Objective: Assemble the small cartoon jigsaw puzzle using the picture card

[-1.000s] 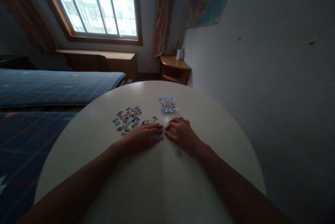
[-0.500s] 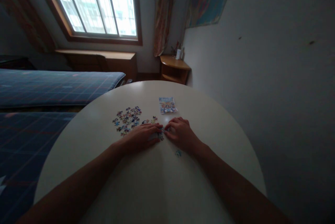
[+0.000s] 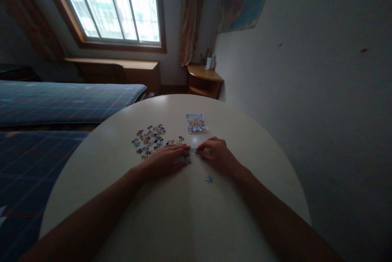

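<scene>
Head view: left hand is being held flat on the round table, fingers pressed together, tips touching a small cluster of pieces lying between the hands. The cluster's other side is being pinched by the curled right hand. A loose pile is lying just beside the left hand.

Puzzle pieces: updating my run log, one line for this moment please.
left hand flat on table | right hand touching small pieces | loose pile left | card beyond
</scene>
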The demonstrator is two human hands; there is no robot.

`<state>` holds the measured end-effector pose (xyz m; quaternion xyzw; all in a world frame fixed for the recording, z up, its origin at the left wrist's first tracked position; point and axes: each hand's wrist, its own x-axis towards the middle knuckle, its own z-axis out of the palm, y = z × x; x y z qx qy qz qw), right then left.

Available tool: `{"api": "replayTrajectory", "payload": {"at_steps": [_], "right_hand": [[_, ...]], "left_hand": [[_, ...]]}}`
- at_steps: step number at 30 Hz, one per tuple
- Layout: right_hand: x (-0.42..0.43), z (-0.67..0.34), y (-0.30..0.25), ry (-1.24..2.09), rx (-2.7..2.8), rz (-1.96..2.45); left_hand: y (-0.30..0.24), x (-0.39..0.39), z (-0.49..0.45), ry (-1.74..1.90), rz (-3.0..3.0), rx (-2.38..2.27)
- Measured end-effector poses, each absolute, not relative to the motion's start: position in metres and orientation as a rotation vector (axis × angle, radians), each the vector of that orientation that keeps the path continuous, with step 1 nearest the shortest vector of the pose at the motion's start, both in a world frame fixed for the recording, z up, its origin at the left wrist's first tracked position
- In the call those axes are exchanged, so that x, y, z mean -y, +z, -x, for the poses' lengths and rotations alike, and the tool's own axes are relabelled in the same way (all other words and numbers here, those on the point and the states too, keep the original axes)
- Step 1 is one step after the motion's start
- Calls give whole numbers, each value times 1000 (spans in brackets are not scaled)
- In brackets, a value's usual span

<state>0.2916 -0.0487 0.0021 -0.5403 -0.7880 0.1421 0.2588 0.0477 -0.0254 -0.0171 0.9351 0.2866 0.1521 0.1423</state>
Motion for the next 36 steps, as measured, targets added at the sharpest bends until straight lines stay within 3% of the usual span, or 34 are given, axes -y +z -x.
{"api": "replayTrajectory", "payload": {"at_steps": [36], "right_hand": [[48, -307, 3, 293, 2272, 1463]], "left_hand": [[-2, 40, -63, 314, -2872, -900]]}}
